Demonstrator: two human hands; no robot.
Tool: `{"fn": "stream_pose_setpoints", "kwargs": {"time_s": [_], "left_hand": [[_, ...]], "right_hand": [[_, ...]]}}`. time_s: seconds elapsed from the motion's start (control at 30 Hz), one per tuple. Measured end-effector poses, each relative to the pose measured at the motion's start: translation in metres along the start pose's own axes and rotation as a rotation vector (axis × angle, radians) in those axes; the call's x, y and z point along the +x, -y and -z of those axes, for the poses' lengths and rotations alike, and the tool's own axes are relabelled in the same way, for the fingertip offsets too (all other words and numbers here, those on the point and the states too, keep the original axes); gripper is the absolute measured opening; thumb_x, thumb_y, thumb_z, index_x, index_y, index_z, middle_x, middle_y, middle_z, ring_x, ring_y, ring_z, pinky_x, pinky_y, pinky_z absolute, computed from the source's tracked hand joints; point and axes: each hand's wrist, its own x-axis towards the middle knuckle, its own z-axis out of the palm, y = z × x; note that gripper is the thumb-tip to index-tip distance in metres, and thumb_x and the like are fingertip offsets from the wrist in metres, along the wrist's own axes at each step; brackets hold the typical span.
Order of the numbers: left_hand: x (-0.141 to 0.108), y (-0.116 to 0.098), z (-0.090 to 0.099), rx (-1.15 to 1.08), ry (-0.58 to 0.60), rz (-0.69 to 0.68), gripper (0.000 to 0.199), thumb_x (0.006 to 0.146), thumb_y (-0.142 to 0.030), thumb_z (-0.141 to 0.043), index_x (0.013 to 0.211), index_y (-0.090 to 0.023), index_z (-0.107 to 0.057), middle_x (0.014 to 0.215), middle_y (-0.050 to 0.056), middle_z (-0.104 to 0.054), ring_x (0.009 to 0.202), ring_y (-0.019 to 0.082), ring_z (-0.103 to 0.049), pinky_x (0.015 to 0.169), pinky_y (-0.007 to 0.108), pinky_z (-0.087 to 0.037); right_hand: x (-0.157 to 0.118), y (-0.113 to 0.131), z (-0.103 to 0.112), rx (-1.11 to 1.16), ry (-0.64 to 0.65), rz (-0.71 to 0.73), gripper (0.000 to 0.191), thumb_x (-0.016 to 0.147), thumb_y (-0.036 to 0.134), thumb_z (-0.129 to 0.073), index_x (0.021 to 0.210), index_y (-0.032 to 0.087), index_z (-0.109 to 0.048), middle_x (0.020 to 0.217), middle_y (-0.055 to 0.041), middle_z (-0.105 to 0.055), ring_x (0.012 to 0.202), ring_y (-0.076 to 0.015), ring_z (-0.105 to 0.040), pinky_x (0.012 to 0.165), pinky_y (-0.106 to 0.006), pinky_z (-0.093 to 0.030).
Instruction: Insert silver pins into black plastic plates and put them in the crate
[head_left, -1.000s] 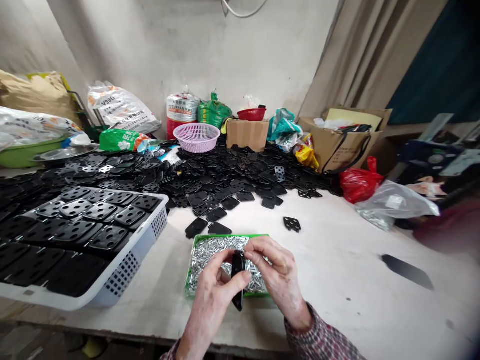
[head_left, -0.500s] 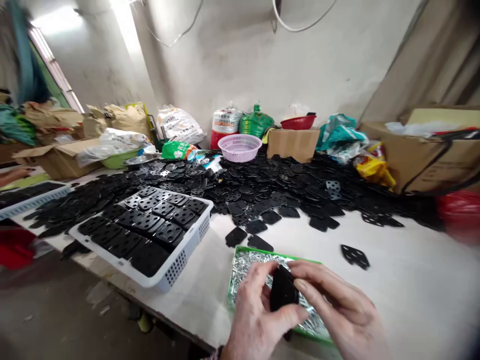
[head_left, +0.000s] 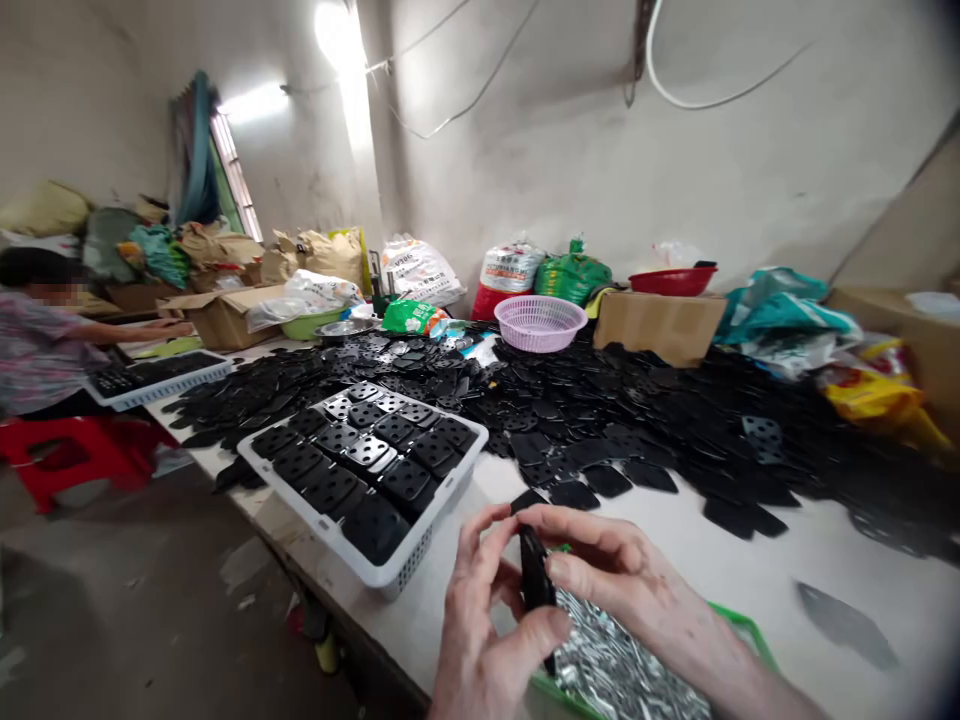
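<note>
Black plastic plate (head_left: 534,570) pinched between left hand (head_left: 484,625) and right hand (head_left: 630,590).

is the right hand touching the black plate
Touching: the head view shows the right hand with its fingers pressed against the black plate.

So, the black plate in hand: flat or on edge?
On edge: the black plate stands between left hand and right hand, thin side showing.
</note>
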Motion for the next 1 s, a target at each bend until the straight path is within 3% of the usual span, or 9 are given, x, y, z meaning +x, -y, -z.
{"fn": "stream_pose_setpoints", "kwargs": {"time_s": [0.17,0.37,0.47,0.63,0.73,0.87,1.0], "left_hand": [[0.012,-0.006,0.044,0.109,-0.165,-0.097,0.058,0.074,-0.047,-0.074,0.129,-0.034,-0.059,0.147,0.007,-0.042,0.097,0.024,-0.065,0.078,0.035,-0.057],[0.037,-0.021,0.103,0.246,-0.195,-0.196,0.056,0.079,-0.037,-0.072,0.133,-0.034,-0.057,0.15,0.008,-0.043,0.1,0.025,-0.068,0.073,0.031,-0.06],[0.051,-0.032,0.121,0.308,-0.278,-0.172,0.049,0.084,-0.038,-0.066,0.132,-0.034,-0.058,0.151,0.005,-0.042,0.117,0.026,-0.06,0.084,0.03,-0.058],[0.075,-0.041,0.142,0.304,-0.357,-0.106,0.05,0.088,-0.041,-0.06,0.137,-0.031,-0.052,0.15,0.003,-0.046,0.133,0.022,-0.046,0.096,0.027,-0.051],[0.082,-0.037,0.16,0.287,-0.423,-0.067,0.051,0.09,-0.043,-0.054,0.139,-0.028,-0.049,0.145,0.005,-0.052,0.126,0.022,-0.053,0.095,0.03,-0.051],[0.075,-0.021,0.183,0.273,-0.636,-0.087,0.052,0.088,-0.045,-0.056,0.137,-0.027,-0.051,0.138,0.008,-0.057,0.109,0.021,-0.062,0.084,0.03,-0.054],[0.065,0.001,0.19,0.229,-0.769,-0.122,0.051,0.086,-0.045,-0.06,0.132,-0.024,-0.056,0.117,0.009,-0.065,0.074,0.013,-0.062,0.067,0.026,-0.054]], "right_hand": [[0.047,0.025,-0.032,0.051,0.128,0.025,0.048,0.078,0.042,-0.075,0.119,0.019,-0.067,0.107,-0.0082,-0.071,0.094,-0.0246,-0.068,0.082,-0.034,-0.055],[0.107,0.054,-0.069,-0.059,0.248,0.131,0.047,0.079,0.039,-0.074,0.122,0.023,-0.066,0.105,-0.004,-0.071,0.094,-0.0201,-0.066,0.078,-0.026,-0.053],[0.135,0.061,-0.086,-0.047,0.291,0.16,0.047,0.081,0.039,-0.071,0.124,0.022,-0.065,0.099,-0.0033,-0.072,0.088,-0.0193,-0.067,0.075,-0.027,-0.054],[0.18,0.064,-0.11,-0.132,0.229,0.22,0.044,0.079,0.042,-0.07,0.118,0.021,-0.068,0.093,-0.0027,-0.072,0.083,-0.0189,-0.065,0.075,-0.029,-0.053],[0.209,0.068,-0.119,-0.16,0.212,0.234,0.045,0.078,0.045,-0.07,0.115,0.018,-0.07,0.099,-0.004,-0.072,0.086,-0.019,-0.064,0.078,-0.03,-0.05],[0.262,0.074,-0.128,-0.192,0.164,0.27,0.046,0.078,0.049,-0.068,0.109,0.016,-0.073,0.096,-0.0035,-0.072,0.086,-0.0184,-0.063,0.078,-0.029,-0.048],[0.323,0.073,-0.145,-0.425,0.073,0.344,0.043,0.083,0.051,-0.059,0.099,0.015,-0.075,0.087,-0.002,-0.071,0.083,-0.0172,-0.062,0.074,-0.026,-0.047]]}}
